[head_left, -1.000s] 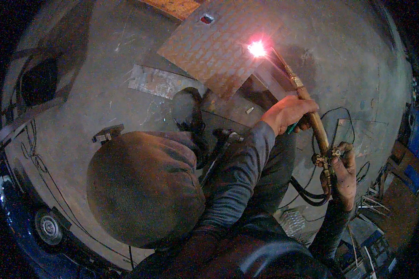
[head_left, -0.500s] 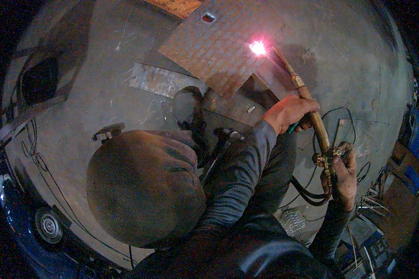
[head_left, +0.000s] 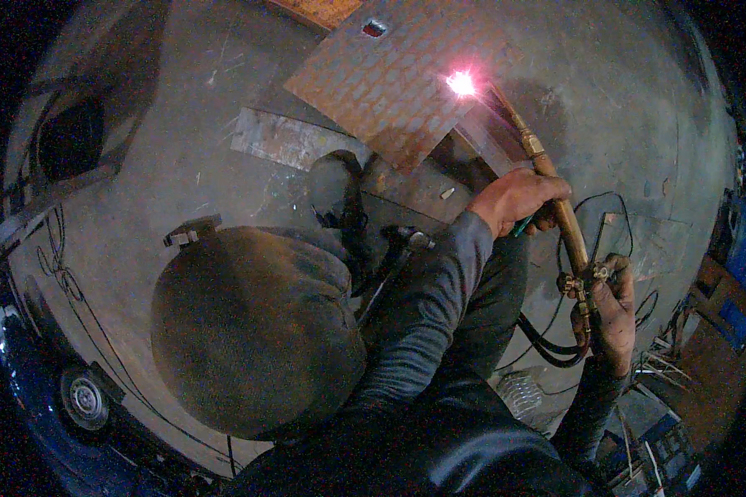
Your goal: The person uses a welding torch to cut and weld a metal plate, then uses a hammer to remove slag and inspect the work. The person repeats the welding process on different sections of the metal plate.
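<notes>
My left hand (head_left: pixel 518 199) is closed round the brass tube of a gas torch (head_left: pixel 569 232). A small green thing, too little of it showing to name, pokes out beneath that hand. Farther back along the tube, my right hand (head_left: pixel 615 315) grips the torch's rear end beside its brass valves (head_left: pixel 574 285), where dark hoses (head_left: pixel 547 351) curve away. The torch's thin tip points far and left, toward a glaring pinkish-white spot (head_left: pixel 462 84) at the right part of a rusty patterned metal plate (head_left: pixel 373 99). Glare hides the metal there.
The plate has a small rectangular hole (head_left: pixel 374 29). Near it lie a flat metal strip (head_left: pixel 282 141) and my dark boot (head_left: pixel 336 190). A hammer (head_left: pixel 414 240) lies by my left forearm; my bent knee (head_left: pixel 249 331) fills the lower left. Cables (head_left: pixel 83 290) and a wheel (head_left: pixel 85 399) are farther left.
The view has shifted very slightly. Both hands keep their grip on the torch, and the bright spot stays at nearly the same place on the plate.
</notes>
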Available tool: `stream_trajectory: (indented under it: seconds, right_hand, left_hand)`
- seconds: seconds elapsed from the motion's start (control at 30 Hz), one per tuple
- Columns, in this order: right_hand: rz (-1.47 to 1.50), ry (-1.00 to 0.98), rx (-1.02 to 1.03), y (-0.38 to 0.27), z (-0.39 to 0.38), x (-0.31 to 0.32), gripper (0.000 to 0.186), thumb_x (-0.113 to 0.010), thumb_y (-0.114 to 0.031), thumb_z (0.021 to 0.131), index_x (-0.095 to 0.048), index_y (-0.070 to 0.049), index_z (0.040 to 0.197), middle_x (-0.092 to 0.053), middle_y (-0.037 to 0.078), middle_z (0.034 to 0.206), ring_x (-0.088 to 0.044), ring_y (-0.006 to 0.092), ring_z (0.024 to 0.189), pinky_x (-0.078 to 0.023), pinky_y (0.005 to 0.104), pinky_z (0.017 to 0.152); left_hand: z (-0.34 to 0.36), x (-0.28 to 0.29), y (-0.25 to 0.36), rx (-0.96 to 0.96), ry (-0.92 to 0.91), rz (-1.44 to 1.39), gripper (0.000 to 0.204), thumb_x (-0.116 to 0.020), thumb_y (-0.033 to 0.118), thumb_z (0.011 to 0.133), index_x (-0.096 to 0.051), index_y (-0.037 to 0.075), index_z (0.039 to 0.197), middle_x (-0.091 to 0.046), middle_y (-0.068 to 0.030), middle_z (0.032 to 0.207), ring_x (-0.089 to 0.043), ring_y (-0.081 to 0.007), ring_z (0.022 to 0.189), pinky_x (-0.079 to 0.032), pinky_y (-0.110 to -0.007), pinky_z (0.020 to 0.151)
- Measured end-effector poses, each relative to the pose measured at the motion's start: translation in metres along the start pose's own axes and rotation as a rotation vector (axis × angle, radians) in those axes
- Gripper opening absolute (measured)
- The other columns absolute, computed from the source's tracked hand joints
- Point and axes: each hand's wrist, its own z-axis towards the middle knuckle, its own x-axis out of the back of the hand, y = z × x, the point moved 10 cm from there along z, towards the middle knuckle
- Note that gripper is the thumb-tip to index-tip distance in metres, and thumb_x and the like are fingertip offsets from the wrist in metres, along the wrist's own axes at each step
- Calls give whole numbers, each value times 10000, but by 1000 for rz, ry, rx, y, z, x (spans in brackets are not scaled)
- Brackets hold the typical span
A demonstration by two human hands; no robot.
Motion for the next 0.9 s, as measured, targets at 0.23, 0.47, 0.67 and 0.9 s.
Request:
stream_trajectory:
  seconds: [0.23, 0.47, 0.67, 0.9]
  right_hand:
    - [27, -69, 22, -5, 1, -8, 338, -652, -228, 996, -479, -158, 1277, -655, 56, 847, -544, 109, 502, -421, 263, 403]
    - [-5, -16, -10, -3, -1, -5, 344, -654, -238, 988, -470, -157, 1266, -657, 72, 838, -540, 123, 470, -409, 269, 380]
    - [75, 16, 10, 0, 0, -4, 269, -570, -177, 1020, -464, -153, 1265, -660, 132, 848, -493, 121, 397, -366, 243, 331]
    - [-12, -13, 4, 1, 2, 0, 389, -637, -212, 992, -470, -141, 1336, -661, 52, 862, -567, 111, 531, -443, 265, 444]
  left_hand:
    - [-3, 0, 2, 9, -14, -1, 380, -590, 380, 933, -717, 36, 834, -659, -65, 697, -589, -157, 560, -440, -305, 467]
    - [-4, -1, 4, 19, -8, -6, 372, -582, 369, 943, -709, 35, 842, -655, -65, 688, -585, -156, 547, -443, -305, 458]
    - [-4, 1, 3, -1, 25, -37, 327, -610, 340, 932, -704, 38, 853, -657, -73, 692, -581, -160, 525, -448, -305, 457]
    - [0, 2, 3, -42, -5, 78, 364, -582, 381, 948, -700, 44, 878, -657, -63, 697, -601, -154, 559, -460, -300, 468]
